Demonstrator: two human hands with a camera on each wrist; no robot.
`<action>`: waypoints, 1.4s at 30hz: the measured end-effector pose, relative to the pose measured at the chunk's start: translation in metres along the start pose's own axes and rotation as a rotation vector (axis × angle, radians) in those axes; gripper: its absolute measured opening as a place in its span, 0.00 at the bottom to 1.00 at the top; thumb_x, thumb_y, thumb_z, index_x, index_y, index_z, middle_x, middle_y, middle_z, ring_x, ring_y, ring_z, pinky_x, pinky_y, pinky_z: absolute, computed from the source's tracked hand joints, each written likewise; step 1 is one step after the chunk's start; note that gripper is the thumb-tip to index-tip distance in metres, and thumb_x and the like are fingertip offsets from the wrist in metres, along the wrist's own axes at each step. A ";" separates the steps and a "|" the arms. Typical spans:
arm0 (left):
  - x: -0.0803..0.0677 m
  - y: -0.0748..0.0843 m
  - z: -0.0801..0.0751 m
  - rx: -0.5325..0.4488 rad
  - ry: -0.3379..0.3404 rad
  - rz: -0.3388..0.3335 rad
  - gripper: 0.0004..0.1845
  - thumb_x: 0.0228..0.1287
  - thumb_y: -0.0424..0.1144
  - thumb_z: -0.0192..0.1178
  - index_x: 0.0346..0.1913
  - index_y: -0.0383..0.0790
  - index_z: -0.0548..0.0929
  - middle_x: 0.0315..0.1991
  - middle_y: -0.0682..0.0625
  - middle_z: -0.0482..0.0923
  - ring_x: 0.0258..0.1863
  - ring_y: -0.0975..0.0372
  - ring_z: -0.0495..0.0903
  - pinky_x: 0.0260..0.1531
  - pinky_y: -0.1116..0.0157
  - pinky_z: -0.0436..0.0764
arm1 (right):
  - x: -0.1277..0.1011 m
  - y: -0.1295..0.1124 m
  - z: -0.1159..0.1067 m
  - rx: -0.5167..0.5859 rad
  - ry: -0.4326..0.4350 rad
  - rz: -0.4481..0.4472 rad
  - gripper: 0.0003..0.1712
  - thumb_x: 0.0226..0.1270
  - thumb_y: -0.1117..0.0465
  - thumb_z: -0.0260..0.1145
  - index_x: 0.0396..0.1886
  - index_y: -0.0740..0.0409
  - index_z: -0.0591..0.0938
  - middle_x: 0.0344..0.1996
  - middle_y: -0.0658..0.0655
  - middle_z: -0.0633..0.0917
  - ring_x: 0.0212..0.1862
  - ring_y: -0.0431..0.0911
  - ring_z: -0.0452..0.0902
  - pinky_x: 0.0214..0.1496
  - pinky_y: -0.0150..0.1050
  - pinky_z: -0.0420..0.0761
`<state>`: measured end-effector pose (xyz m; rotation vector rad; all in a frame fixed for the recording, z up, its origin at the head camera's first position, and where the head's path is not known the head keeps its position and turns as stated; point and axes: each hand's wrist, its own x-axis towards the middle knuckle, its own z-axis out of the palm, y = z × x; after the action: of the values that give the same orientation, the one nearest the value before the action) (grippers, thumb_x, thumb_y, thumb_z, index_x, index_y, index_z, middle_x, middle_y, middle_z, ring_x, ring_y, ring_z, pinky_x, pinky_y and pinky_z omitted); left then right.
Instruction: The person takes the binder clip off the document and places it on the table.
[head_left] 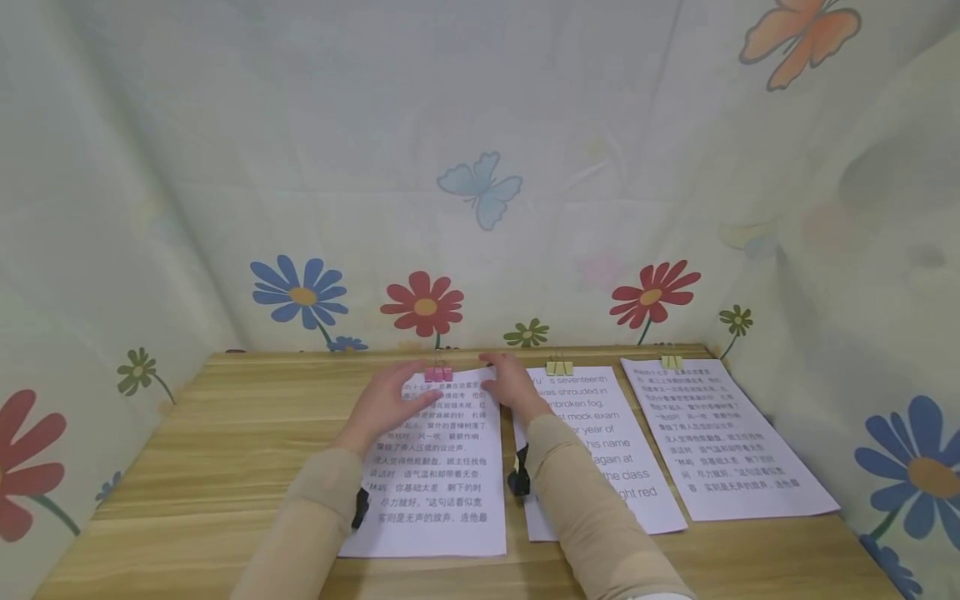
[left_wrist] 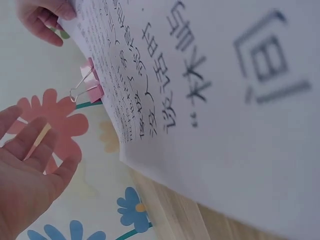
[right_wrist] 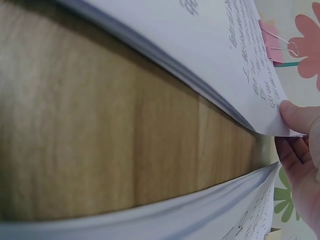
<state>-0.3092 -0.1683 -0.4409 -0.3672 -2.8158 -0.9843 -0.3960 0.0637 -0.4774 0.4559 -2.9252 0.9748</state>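
Three clipped stacks of printed paper lie side by side on a wooden table (head_left: pixel 225 433). The left stack (head_left: pixel 442 492) carries a pink binder clip (head_left: pixel 438 373) on its top edge. My left hand (head_left: pixel 422 385) lies over the upper part of this stack with its fingers straight, the tips just short of the pink clip (left_wrist: pixel 89 82). My right hand (head_left: pixel 497 377) pinches the stack's top right corner, thumb (right_wrist: pixel 299 116) on top and fingers underneath, so that the corner is lifted off the table (right_wrist: pixel 125 130). The left hand (left_wrist: pixel 35 155) holds nothing.
The middle stack (head_left: pixel 607 467) with English text has a gold clip (head_left: pixel 558 367). The right stack (head_left: pixel 720 442) has a yellow clip (head_left: pixel 671 362). Flowered fabric walls close in the table at the back and both sides. Bare wood shows left of the stacks.
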 end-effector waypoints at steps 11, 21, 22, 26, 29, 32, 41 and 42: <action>0.006 0.000 0.000 -0.113 0.021 -0.053 0.39 0.63 0.58 0.65 0.73 0.46 0.69 0.72 0.46 0.66 0.72 0.48 0.60 0.69 0.44 0.59 | 0.003 0.000 0.000 0.087 0.053 -0.033 0.18 0.67 0.69 0.66 0.56 0.60 0.81 0.53 0.60 0.83 0.57 0.53 0.77 0.62 0.46 0.75; 0.012 -0.002 -0.006 -0.137 0.037 -0.033 0.39 0.63 0.56 0.66 0.73 0.45 0.68 0.73 0.46 0.64 0.73 0.47 0.58 0.69 0.43 0.58 | -0.002 -0.004 0.000 0.137 0.137 -0.018 0.09 0.68 0.68 0.65 0.46 0.58 0.85 0.45 0.57 0.86 0.51 0.52 0.80 0.58 0.46 0.77; 0.012 -0.002 -0.007 -0.136 0.041 -0.031 0.39 0.63 0.56 0.66 0.73 0.45 0.68 0.73 0.45 0.64 0.73 0.47 0.58 0.69 0.43 0.59 | -0.003 -0.004 0.000 0.143 0.150 -0.016 0.08 0.69 0.67 0.65 0.45 0.58 0.86 0.44 0.57 0.86 0.50 0.52 0.80 0.57 0.46 0.78; 0.012 -0.003 -0.011 -0.163 0.053 -0.043 0.40 0.60 0.61 0.66 0.72 0.47 0.70 0.72 0.46 0.65 0.73 0.48 0.60 0.68 0.44 0.61 | -0.004 -0.006 0.002 0.180 0.191 0.002 0.07 0.69 0.67 0.65 0.43 0.57 0.86 0.42 0.56 0.86 0.47 0.50 0.80 0.54 0.46 0.79; 0.013 -0.004 -0.012 -0.182 0.057 -0.066 0.39 0.60 0.60 0.67 0.72 0.49 0.70 0.71 0.47 0.66 0.72 0.49 0.61 0.68 0.44 0.62 | -0.006 -0.007 0.002 0.222 0.222 0.017 0.05 0.69 0.66 0.66 0.41 0.56 0.86 0.41 0.55 0.86 0.45 0.49 0.80 0.51 0.45 0.79; 0.014 -0.004 -0.014 -0.196 0.068 -0.087 0.36 0.62 0.55 0.67 0.71 0.48 0.71 0.70 0.47 0.69 0.71 0.49 0.63 0.68 0.45 0.63 | -0.007 -0.008 0.000 0.261 0.257 0.022 0.05 0.68 0.67 0.66 0.40 0.56 0.86 0.40 0.55 0.86 0.44 0.49 0.80 0.50 0.44 0.80; 0.020 0.000 -0.023 -0.290 0.101 -0.141 0.36 0.64 0.53 0.67 0.71 0.46 0.70 0.69 0.47 0.69 0.71 0.49 0.61 0.69 0.45 0.60 | -0.009 -0.015 -0.008 0.347 0.338 0.013 0.05 0.66 0.68 0.67 0.39 0.56 0.85 0.40 0.54 0.85 0.45 0.48 0.80 0.51 0.41 0.81; 0.021 0.001 -0.023 -0.287 0.104 -0.139 0.36 0.64 0.53 0.67 0.72 0.46 0.70 0.69 0.47 0.69 0.71 0.49 0.62 0.69 0.45 0.60 | -0.009 -0.016 -0.009 0.353 0.347 0.007 0.06 0.65 0.69 0.67 0.39 0.56 0.85 0.40 0.54 0.85 0.45 0.48 0.80 0.51 0.41 0.81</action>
<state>-0.3281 -0.1785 -0.4182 -0.1441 -2.6386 -1.3996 -0.3836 0.0595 -0.4620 0.2503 -2.4574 1.4174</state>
